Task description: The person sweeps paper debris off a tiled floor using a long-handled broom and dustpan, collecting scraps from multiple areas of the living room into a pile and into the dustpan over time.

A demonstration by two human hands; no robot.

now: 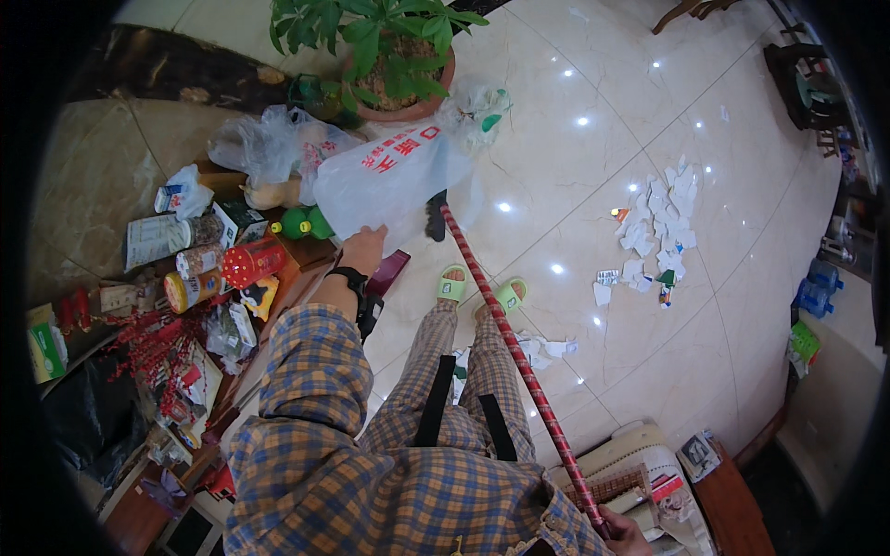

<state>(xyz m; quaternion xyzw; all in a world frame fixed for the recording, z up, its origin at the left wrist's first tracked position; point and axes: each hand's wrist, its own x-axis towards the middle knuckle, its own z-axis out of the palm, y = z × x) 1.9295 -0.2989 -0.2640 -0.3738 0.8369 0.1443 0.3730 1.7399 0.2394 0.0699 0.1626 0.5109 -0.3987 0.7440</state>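
My right hand (626, 533) is closed around the end of a red-striped broom (519, 361) at the lower right. Its handle slants up across my legs to a black head on the floor. My left hand (364, 248) reaches forward at the near edge of a white translucent plastic bag (375, 190) with red print. The fingers look closed on that edge, partly hidden from above. The bag spreads forward and covers part of the broom head. Just beside my left wrist shows a dark red flat-sided object (389, 272), mostly hidden by the arm.
Torn white paper scraps (663, 213) lie on the tiled floor at the right, with more near my feet. A potted plant (399, 74) stands ahead. Two green bottles (301, 222), jars and a red container (253, 262) crowd the left side. A cushioned seat (640, 454) is at lower right.
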